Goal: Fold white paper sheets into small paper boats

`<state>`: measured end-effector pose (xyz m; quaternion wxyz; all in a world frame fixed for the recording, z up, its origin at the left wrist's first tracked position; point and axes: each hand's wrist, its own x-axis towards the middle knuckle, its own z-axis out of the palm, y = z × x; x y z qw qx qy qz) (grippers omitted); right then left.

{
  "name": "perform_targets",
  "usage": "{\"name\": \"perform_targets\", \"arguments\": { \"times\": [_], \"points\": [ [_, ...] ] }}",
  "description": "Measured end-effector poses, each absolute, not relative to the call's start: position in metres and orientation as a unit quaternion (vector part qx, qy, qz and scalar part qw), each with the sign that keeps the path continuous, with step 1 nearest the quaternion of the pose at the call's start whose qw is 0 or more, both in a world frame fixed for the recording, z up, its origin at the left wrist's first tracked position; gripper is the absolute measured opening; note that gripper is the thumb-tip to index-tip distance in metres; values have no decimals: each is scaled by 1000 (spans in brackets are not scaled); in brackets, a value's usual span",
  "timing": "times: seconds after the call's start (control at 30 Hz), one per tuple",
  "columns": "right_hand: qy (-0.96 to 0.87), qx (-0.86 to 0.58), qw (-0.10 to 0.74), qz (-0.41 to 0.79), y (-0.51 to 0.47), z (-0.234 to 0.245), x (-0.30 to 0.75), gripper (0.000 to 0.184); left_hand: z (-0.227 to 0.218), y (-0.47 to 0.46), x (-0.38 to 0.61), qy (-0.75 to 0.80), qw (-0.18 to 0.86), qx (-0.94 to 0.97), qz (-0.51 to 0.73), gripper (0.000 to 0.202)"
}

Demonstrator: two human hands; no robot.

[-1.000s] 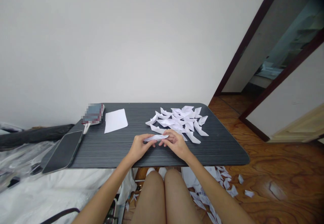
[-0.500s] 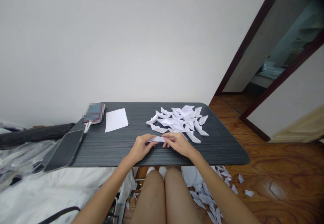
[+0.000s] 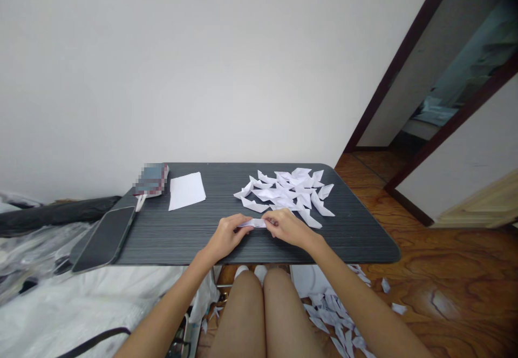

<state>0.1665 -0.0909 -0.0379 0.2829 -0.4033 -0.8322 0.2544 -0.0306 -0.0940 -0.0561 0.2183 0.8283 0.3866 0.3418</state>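
A narrow folded piece of white paper (image 3: 254,223) is stretched between my two hands, just above the front part of the dark table. My left hand (image 3: 227,235) pinches its left end between thumb and fingers. At the right end, my right hand (image 3: 286,226) grips it with the fingers bunched together, covering that tip. Just beyond my right hand lies a loose heap of folded white paper boats (image 3: 279,191). A stack of flat white paper sheets (image 3: 186,190) rests farther left on the table.
The dark ribbed table (image 3: 162,244) stands against a white wall. On its left lie a phone (image 3: 106,238) and a small pixelated packet (image 3: 151,180). More folded papers (image 3: 334,315) are scattered on the wooden floor (image 3: 449,271). White plastic sheeting (image 3: 81,304) is at lower left.
The fingers of my right hand have drawn together into a tighter pinch at the paper's right end. My left hand keeps its hold almost unchanged.
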Motion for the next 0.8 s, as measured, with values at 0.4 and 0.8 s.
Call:
{"name": "perform_targets", "arguments": {
  "times": [0.4, 0.8],
  "points": [
    [-756, -403, 339, 389, -94, -51, 158, 17, -50, -94, -30, 391, 330, 792, 334, 31],
    [-706, -384, 335, 492, -94, -58, 150, 20, -48, -96, -29, 389, 398, 765, 325, 33]
  ]
}}
